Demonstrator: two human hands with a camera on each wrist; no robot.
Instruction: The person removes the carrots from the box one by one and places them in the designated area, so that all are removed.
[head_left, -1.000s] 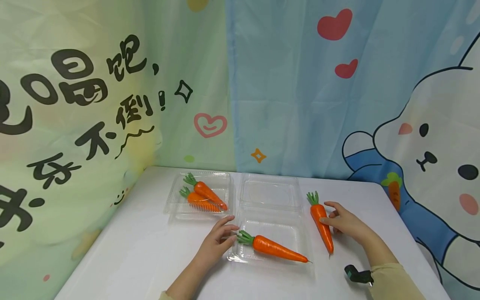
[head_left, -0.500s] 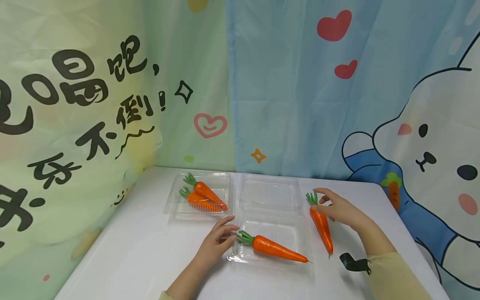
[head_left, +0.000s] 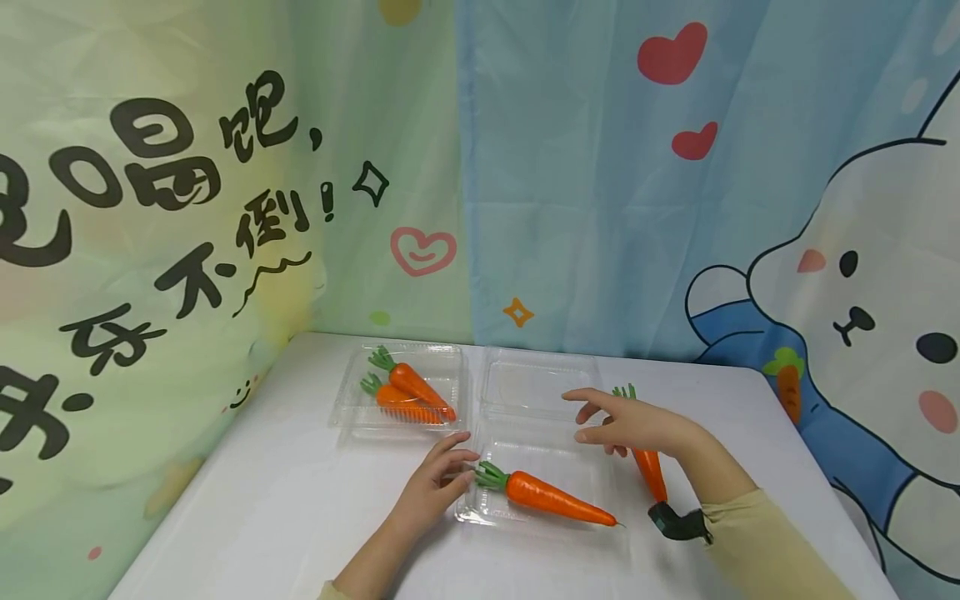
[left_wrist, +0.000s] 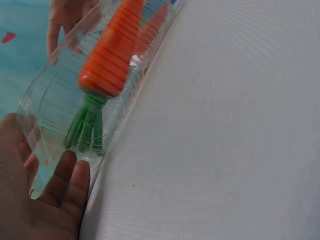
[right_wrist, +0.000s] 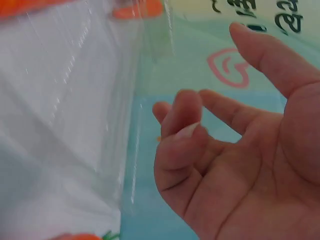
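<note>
A carrot point(head_left: 555, 500) with a green top lies in the base of a clear plastic clamshell box point(head_left: 491, 518), whose lid point(head_left: 540, 387) is folded back. My left hand point(head_left: 427, 487) rests at the box's left end, its loosely bent fingers touching the wall near the carrot top in the left wrist view. Holding nothing, my right hand point(head_left: 637, 425) hovers over the box's right edge with fingers spread. Beneath it, a second carrot point(head_left: 651, 477) lies on the table, its middle hidden by the hand. The right wrist view shows the right palm point(right_wrist: 245, 185) bare.
Behind my left hand stands another clear plastic box point(head_left: 341, 408), holding two carrots point(head_left: 420, 387). A patterned curtain point(head_left: 570, 208) hangs along the white table's point(head_left: 285, 500) back. A black camera point(head_left: 675, 523) sits on my right wrist, over the loose carrot's tip.
My right hand has moved off the loose carrot and leftward to above the open box, holding nothing. The left hand, the boxes and the carrots have kept their places.
</note>
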